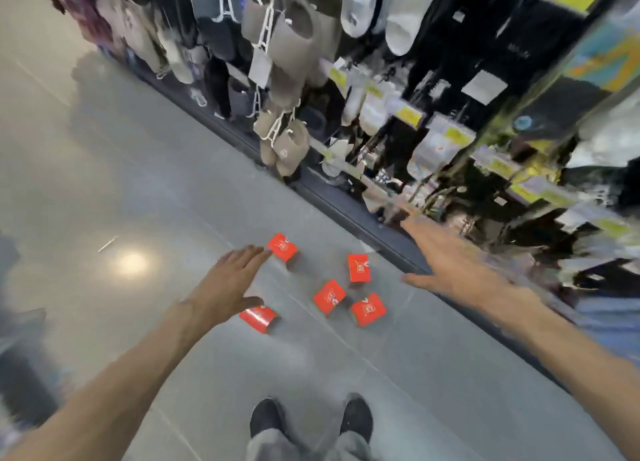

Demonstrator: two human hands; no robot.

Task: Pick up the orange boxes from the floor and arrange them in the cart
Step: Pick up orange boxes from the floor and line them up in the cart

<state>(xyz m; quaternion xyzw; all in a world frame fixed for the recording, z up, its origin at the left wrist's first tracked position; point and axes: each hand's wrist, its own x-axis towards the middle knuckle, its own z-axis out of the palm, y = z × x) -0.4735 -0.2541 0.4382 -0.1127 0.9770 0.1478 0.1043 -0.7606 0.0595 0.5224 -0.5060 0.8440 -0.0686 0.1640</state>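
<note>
Grey shop floor point(121, 183) fills most of view; display rack point(415, 79) of hanging slippers and socks runs along your right. Your left hand point(228, 280) and right hand point(453, 263) both spread flat, fingers wide, holding nothing. Five orange boxes point(329, 296) lie scattered on floor between hands, ahead of your black shoes point(266, 415).

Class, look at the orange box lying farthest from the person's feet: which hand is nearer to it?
Left. The left hand has its fingertips right beside that box, seemingly just short of touching. The right hand is well off to the box's right, near the shelf base.
</note>
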